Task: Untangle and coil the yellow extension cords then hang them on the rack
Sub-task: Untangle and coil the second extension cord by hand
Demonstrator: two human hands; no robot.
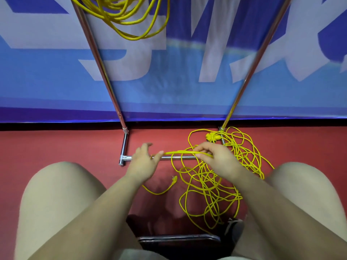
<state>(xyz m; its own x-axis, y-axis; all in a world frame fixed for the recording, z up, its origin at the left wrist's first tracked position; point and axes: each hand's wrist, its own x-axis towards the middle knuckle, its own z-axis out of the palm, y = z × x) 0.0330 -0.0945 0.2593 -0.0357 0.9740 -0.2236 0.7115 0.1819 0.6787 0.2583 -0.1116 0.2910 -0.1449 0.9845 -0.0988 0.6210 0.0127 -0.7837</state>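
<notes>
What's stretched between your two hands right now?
In the head view, a doubled yellow cord length spans left hand to right hand, above the rack's base bar.

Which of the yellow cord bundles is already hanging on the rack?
The coiled bundle at the top, looped beside the rack's left pole. The tangled cord lies loose on the red floor, one strand held between both hands.

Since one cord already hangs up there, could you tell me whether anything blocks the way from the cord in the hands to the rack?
Nothing separate does; the held strand still runs into the tangled pile on the floor, draped around the rack's base.
</notes>
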